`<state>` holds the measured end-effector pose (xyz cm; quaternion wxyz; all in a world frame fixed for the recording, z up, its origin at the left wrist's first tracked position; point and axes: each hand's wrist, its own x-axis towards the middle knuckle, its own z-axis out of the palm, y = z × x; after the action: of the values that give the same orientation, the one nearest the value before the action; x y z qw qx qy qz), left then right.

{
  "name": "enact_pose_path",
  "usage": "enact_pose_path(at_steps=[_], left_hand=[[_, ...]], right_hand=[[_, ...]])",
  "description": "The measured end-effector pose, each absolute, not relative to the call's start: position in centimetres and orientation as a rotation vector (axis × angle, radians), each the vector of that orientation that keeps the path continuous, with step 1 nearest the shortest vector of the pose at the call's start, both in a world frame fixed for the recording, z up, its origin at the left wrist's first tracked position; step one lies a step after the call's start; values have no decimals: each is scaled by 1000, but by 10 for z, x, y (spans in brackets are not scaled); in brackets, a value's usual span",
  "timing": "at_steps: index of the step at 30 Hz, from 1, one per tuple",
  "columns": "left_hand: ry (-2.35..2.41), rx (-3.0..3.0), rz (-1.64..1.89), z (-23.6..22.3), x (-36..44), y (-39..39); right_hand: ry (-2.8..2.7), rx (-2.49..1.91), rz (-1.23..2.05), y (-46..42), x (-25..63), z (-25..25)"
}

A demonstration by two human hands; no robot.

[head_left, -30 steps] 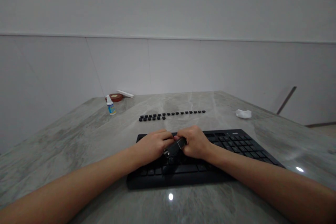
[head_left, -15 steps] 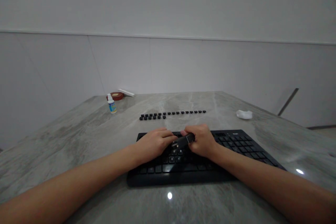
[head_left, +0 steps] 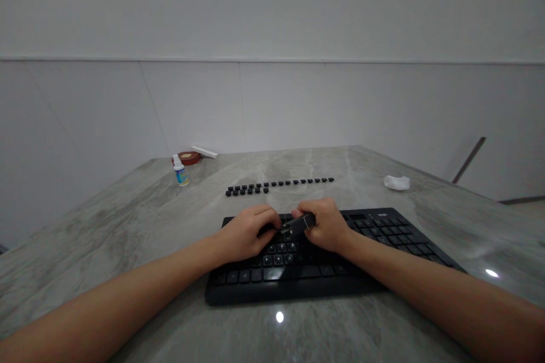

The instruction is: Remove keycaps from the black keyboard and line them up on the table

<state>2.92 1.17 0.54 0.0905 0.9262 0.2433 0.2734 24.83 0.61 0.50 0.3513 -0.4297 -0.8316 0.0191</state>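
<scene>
Right hand [head_left: 327, 224] grips black tool [head_left: 300, 224], now farther from left hand [head_left: 244, 233] (I can't tell its hold); logo [head_left: 382, 215] on keyboard [head_left: 293, 293] rightward's blurry.

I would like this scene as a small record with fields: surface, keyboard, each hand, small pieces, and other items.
Surface: grey marbled table
Keyboard: black, lying flat under both hands
Right hand: closed around a dark tool
Left hand: beside the tool's end; whether it holds anything is unclear
Small pieces: black, keycap-like, two rows beyond the keyboard, back row longer
Other items, left: upright bottle, reddish-brown box, white bar
Other items, right: white crumpled item
</scene>
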Motion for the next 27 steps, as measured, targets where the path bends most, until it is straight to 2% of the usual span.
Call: enact_pose_path(at_steps=[12, 20, 27], left_hand=[[810, 2743, 809, 6, 33, 15], [869, 2673, 989, -2, 35, 17], [851, 2922, 1002, 0, 33, 12]], right_hand=[[-2149, -1340, 92, 18, 243, 3], [-2031, -1132, 183, 55, 240, 18], [-2395, -850, -32, 47, 241, 6]])
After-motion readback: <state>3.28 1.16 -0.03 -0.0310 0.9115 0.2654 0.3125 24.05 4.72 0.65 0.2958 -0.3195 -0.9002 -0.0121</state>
